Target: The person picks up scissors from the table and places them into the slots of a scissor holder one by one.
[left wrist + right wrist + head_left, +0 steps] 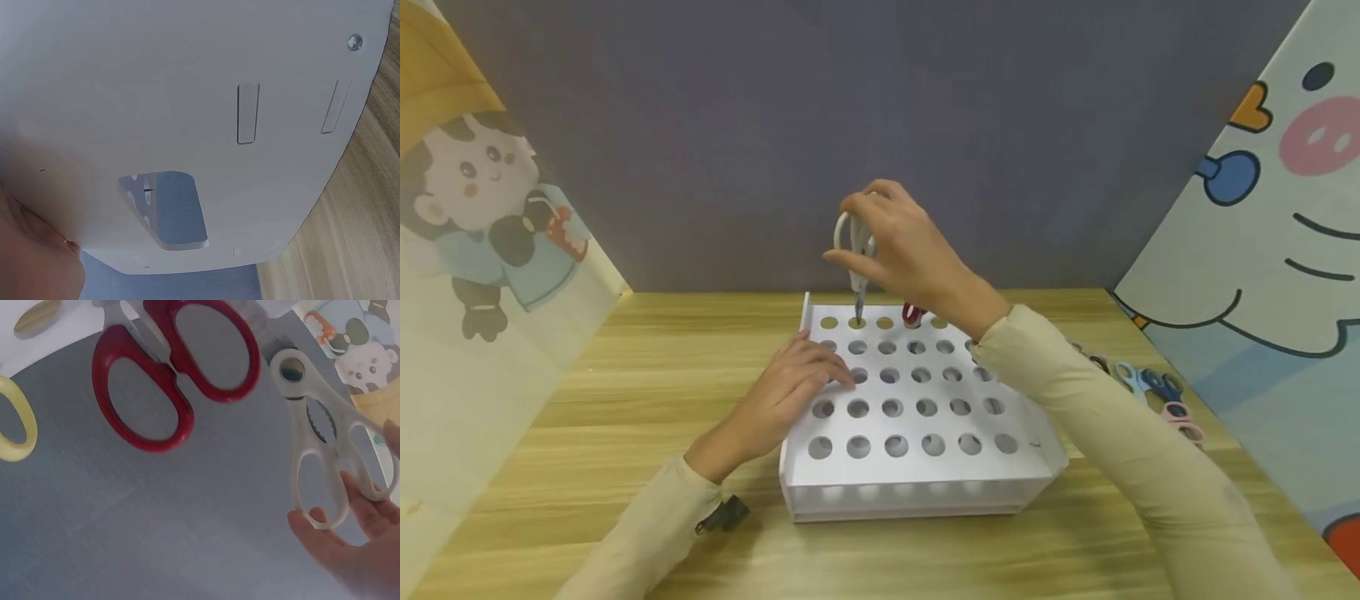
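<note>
The white scissors (859,281) are held by the handles in the right grip (898,242), with the blades directed downward beneath it. The tip is seen at the second hole from left in the rear row of the rack (895,472); whether it is inserted cannot be told. The red scissors (181,362) are seated farther right. The left grip (786,396), fingers extended, is rested on the rack's left side.

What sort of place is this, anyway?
Likely a small indoor work nook, perhaps a craft corner, though I can't be sure: a wood-grain table stands against a plain grey wall, with cartoon-printed panels on both sides.
</note>
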Demonstrator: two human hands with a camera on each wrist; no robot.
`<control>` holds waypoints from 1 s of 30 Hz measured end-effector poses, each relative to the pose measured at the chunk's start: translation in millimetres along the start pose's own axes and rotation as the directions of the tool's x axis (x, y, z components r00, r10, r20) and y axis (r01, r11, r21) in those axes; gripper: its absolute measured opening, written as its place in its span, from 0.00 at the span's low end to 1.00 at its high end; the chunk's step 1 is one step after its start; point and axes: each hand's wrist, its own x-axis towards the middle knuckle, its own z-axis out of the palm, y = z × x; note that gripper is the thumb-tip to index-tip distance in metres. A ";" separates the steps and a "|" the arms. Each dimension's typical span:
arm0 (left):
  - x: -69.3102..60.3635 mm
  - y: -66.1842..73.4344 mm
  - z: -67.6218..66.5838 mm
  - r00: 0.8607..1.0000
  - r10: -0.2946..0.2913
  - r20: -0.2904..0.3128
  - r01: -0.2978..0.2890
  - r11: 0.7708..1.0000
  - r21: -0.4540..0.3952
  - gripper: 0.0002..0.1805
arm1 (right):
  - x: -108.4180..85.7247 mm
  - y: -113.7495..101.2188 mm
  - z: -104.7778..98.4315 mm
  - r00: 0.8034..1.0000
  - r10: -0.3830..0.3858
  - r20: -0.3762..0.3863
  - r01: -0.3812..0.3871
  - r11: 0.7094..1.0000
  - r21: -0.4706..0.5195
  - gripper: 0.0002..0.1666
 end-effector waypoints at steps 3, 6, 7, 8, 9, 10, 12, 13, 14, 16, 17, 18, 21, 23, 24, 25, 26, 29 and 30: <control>-0.2 0.4 -0.3 1.000 -0.002 -0.002 0.001 1.000 -0.002 0.20 | 1.6 -1.7 3.5 0.996 0.012 0.084 -0.012 1.000 -0.004 0.26; -0.1 1.6 -1.0 1.000 -0.003 -0.002 0.003 1.000 -0.002 0.20 | 2.3 -3.8 5.4 0.984 0.016 0.180 -0.013 1.000 -0.016 0.25; -0.2 1.4 -1.1 1.000 -0.004 -0.002 0.004 1.000 -0.004 0.20 | 2.3 -4.5 6.2 0.976 0.021 0.215 -0.016 1.000 -0.023 0.25; -0.2 1.4 -1.2 1.000 -0.003 -0.001 0.003 1.000 -0.005 0.20 | 2.2 -5.1 7.5 0.969 0.027 0.246 -0.019 0.999 -0.033 0.25; -0.2 1.5 -1.3 1.000 -0.005 0.000 0.005 1.000 -0.007 0.20 | 2.1 -5.8 8.7 0.960 0.032 0.279 -0.020 0.999 -0.043 0.25; -0.3 1.3 -1.2 1.000 -0.005 -0.001 0.005 1.000 -0.008 0.20 | 1.9 -6.4 10.1 0.951 0.038 0.307 -0.021 0.998 -0.055 0.25; -0.5 0.9 -1.1 1.000 -0.005 -0.001 0.005 1.000 -0.011 0.20 | 1.3 -7.4 12.5 0.935 0.053 0.351 -0.028 0.997 -0.076 0.26; -0.5 0.2 -0.8 1.000 -0.004 -0.001 0.004 1.000 -0.012 0.20 | 1.1 -7.6 13.6 0.930 0.056 0.364 -0.027 0.996 -0.084 0.26; -0.5 0.3 -0.8 1.000 -0.003 -0.001 0.003 1.000 -0.013 0.20 | 0.9 -7.6 14.3 0.925 0.059 0.374 -0.026 0.995 -0.091 0.26; -0.9 -0.3 -0.6 1.000 -0.002 -0.002 0.002 1.000 -0.014 0.19 | 1.0 -7.5 14.8 0.921 0.066 0.383 -0.032 0.995 -0.094 0.25; -1.2 -0.5 -0.5 1.000 -0.001 -0.003 0.001 1.000 -0.014 0.19 | 1.3 -7.3 14.8 0.920 0.070 0.385 -0.037 0.995 -0.093 0.24; -1.4 -0.7 -0.4 1.000 0.000 -0.003 0.000 1.000 -0.015 0.19 | 1.5 -7.1 14.5 0.919 0.075 0.388 -0.042 0.995 -0.091 0.24; -1.7 -0.4 -0.3 1.000 0.002 -0.003 -0.002 1.000 -0.014 0.19 | 2.2 -5.6 13.3 0.914 0.087 0.397 -0.059 0.995 -0.082 0.24; -1.6 -0.2 0.0 1.000 0.003 -0.001 -0.003 1.000 -0.011 0.19 | 2.2 -3.6 12.9 0.913 0.092 0.397 -0.064 0.995 -0.082 0.23; -1.5 0.0 0.1 1.000 0.003 0.000 -0.003 1.000 -0.012 0.19 | 2.1 -2.3 12.8 0.914 0.095 0.395 -0.067 0.994 -0.083 0.23; -1.3 0.2 0.1 1.000 0.001 0.001 -0.001 1.000 -0.012 0.19 | 2.1 -1.0 13.0 0.914 0.097 0.395 -0.070 0.994 -0.084 0.23; -1.2 0.3 0.2 1.000 0.000 0.002 0.000 1.000 -0.014 0.19 | 2.0 0.4 13.6 0.911 0.104 0.399 -0.077 0.994 -0.084 0.23; -0.7 0.9 -0.1 1.000 -0.008 0.003 0.008 1.000 -0.020 0.19 | 1.4 3.5 16.2 0.895 0.132 0.426 -0.106 0.991 -0.084 0.23; -0.6 1.0 -0.3 1.000 -0.011 0.003 0.011 1.000 -0.022 0.19 | 1.5 3.9 17.0 0.888 0.139 0.439 -0.113 0.990 -0.084 0.23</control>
